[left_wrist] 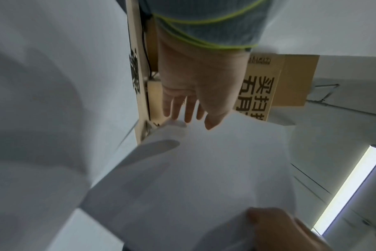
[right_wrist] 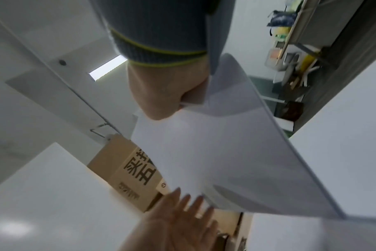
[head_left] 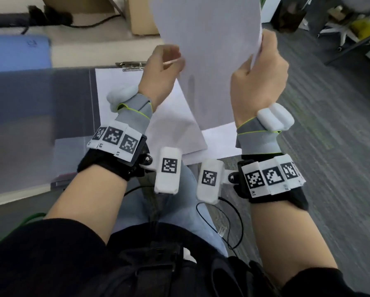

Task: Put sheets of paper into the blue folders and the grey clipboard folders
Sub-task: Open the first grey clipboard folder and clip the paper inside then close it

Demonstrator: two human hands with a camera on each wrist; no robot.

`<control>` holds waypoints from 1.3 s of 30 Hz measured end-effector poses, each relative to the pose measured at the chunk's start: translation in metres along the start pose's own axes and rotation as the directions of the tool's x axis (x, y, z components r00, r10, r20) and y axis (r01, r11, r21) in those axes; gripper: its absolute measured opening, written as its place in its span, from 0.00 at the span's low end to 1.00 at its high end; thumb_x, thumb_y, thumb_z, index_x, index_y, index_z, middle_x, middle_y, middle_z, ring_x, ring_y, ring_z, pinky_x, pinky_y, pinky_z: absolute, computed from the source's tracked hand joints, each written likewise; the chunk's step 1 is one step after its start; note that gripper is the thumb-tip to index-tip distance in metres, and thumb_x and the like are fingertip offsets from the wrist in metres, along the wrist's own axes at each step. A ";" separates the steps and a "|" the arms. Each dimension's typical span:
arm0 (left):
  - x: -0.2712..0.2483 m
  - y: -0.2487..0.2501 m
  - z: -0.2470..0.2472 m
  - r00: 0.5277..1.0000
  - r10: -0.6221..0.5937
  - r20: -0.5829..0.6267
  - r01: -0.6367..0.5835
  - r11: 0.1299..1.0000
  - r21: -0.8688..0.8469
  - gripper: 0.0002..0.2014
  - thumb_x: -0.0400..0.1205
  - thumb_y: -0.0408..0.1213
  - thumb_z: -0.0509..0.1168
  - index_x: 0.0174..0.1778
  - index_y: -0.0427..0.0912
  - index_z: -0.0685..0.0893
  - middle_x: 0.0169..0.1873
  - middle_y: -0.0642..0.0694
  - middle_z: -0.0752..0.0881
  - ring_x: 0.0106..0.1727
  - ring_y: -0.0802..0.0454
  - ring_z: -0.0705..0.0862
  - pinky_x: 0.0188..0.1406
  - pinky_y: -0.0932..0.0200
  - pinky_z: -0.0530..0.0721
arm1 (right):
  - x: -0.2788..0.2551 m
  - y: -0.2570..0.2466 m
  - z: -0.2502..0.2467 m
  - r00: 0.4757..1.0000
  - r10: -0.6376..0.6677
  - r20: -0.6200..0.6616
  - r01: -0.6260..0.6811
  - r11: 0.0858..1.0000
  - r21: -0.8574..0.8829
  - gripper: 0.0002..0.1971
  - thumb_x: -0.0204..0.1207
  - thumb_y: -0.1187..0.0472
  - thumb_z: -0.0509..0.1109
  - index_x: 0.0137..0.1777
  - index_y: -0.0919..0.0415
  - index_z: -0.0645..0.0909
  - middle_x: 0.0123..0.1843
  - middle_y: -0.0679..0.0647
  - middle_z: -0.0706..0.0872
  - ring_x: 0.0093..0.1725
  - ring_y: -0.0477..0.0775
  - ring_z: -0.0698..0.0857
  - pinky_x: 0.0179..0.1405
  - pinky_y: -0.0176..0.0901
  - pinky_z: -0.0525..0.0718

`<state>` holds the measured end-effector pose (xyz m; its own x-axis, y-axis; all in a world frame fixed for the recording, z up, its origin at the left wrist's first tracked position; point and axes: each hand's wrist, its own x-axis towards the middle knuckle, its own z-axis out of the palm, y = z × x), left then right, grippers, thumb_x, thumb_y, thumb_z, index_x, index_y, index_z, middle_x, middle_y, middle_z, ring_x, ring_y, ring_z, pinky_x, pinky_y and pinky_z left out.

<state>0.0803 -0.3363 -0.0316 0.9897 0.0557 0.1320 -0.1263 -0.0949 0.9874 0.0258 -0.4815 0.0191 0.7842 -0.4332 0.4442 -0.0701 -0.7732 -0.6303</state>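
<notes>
Between the hands stands a sheaf of white paper [head_left: 209, 39]: right hand [head_left: 258, 82] clamped on its edge, left hand [head_left: 160, 71] open, fingers [left_wrist: 188, 110] straight against it.

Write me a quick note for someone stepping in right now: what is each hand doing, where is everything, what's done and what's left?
Right hand: grips the raised paper stack at its edge.
Left hand: open, straight fingers at the stack's other edge.
Grey clipboard: on the desk below, with paper lying on it; clamped or not, I cannot tell.
Blue folder: far left, apparently untouched.
Left: get the sheets into the folders.
</notes>
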 end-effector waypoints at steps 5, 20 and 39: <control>0.000 -0.007 -0.049 0.987 -0.125 -0.104 0.122 0.992 -0.034 0.18 0.84 0.49 0.57 0.67 0.44 0.72 0.53 0.55 0.78 0.58 0.58 0.78 0.64 0.59 0.76 | -0.010 -0.026 0.031 0.969 -0.177 -0.173 0.238 0.854 0.462 0.15 0.66 0.73 0.54 0.47 0.69 0.80 0.22 0.39 0.64 0.27 0.45 0.67 0.27 0.30 0.63; -0.049 -0.010 -0.160 0.916 -0.013 -0.400 -0.046 0.990 -0.136 0.05 0.68 0.31 0.62 0.33 0.46 0.77 0.32 0.53 0.80 0.37 0.58 0.77 0.43 0.69 0.76 | -0.050 -0.051 0.096 0.791 -0.198 0.578 -0.426 0.499 0.754 0.08 0.61 0.71 0.76 0.38 0.59 0.86 0.35 0.50 0.89 0.38 0.52 0.87 0.42 0.43 0.86; -0.070 -0.057 -0.278 0.766 -0.261 -0.588 0.426 0.890 0.160 0.25 0.73 0.33 0.58 0.69 0.40 0.75 0.63 0.43 0.81 0.65 0.43 0.79 0.71 0.51 0.75 | -0.096 -0.114 0.170 0.608 -0.064 0.791 -0.531 0.708 0.466 0.12 0.71 0.77 0.69 0.54 0.69 0.81 0.44 0.59 0.84 0.36 0.54 0.80 0.33 0.38 0.81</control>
<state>-0.0007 -0.0585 -0.0732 0.7513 0.6515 -0.1052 0.3200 -0.2202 0.9215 0.0629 -0.2728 -0.0598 0.9692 0.1529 -0.1932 -0.1791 -0.1014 -0.9786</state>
